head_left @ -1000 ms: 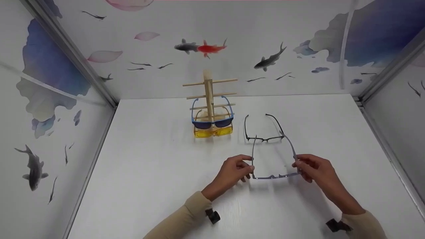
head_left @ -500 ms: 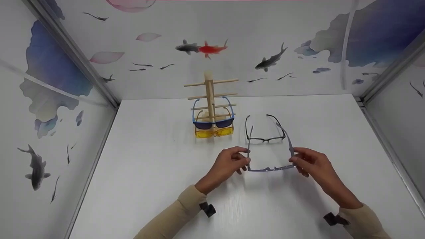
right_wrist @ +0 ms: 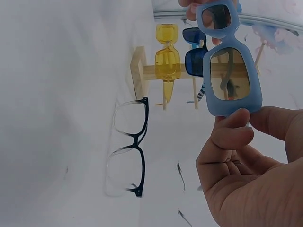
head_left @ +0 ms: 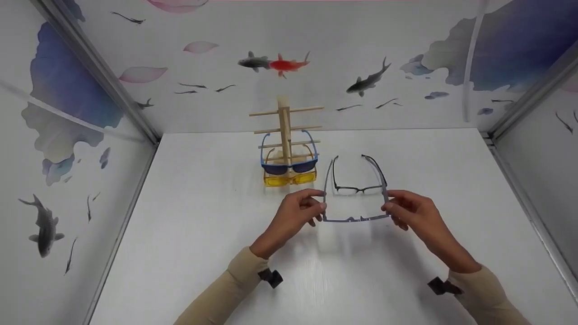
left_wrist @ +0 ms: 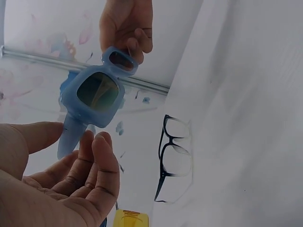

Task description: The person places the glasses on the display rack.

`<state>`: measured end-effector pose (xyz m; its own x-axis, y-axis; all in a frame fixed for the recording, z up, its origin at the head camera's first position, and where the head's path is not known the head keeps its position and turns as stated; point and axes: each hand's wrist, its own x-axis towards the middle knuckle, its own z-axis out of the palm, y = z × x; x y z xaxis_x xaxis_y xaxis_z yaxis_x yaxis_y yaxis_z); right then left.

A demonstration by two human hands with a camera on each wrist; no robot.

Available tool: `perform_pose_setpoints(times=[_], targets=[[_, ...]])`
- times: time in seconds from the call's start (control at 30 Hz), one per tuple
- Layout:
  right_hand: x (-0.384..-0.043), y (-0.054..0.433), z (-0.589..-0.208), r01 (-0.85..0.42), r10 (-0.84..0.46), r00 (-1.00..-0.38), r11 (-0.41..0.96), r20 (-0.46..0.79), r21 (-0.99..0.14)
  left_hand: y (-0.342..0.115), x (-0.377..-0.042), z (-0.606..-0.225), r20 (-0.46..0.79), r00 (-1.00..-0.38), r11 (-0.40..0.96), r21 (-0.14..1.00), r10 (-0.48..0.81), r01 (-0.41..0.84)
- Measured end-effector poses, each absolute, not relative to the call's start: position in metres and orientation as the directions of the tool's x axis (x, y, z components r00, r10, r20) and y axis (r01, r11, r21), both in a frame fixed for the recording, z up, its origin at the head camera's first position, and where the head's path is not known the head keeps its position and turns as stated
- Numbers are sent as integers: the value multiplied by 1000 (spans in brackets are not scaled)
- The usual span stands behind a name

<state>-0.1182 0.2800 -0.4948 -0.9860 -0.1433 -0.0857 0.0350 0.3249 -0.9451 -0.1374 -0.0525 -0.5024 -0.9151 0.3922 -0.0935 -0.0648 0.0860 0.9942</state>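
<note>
A pair of light blue sunglasses [head_left: 356,220] is held up over the white table, its temples unfolded and pointing away from the person. My left hand [head_left: 292,213] pinches the left temple near its hinge between thumb and fingers. At the other side, my right hand [head_left: 415,215] pinches the right temple close to the frame front. The thick frame and brownish lenses [right_wrist: 232,75] show in the right wrist view. Just beyond the held pair, black-framed glasses [head_left: 342,188] lie on the table with temples open, partly overlapped by the sunglasses in the head view.
A wooden display stand [head_left: 284,122] with crosswise pegs rises at the back, left of the hands. Dark-lensed blue sunglasses [head_left: 276,169] hang on it above yellow glasses [head_left: 277,181]. Printed panels [head_left: 325,40] enclose the white table [head_left: 203,216] at the back and sides.
Both hands have carried the light blue sunglasses left and away from the person, so they overlap the black-framed glasses more. The stand and the other glasses stay put.
</note>
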Motion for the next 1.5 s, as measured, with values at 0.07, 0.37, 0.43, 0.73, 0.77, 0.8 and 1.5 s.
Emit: perform_pose_setpoints(times=[0.07,0.37,0.43,0.73,0.77,0.8,1.5], targets=[[-119,275,-494,29,-154,-985,316,-82,-948,-58,-137,-501,-88,-920,88,994,383,-58],[-125,258,-489,-24,-206,-978,261,-32,-965,-77,-133,-493,-59,-939,97,995,338,-27],[-126,255,-488,-31,-217,-976,254,-26,-967,-80,-133,-491,-49,-942,100,995,332,-17],[-134,239,-483,-46,-235,-972,257,-16,-965,-97,-132,-484,-33,-956,94,996,292,-5],[-135,237,-482,-47,-237,-971,256,-15,-966,-99,-132,-482,-31,-957,94,996,288,-4],[-136,236,-481,-50,-240,-971,252,-13,-966,-100,-132,-480,-29,-958,94,996,285,-2],[-155,200,-465,-61,-294,-956,216,-5,-975,-130,-134,-466,-18,-979,121,993,201,7]])
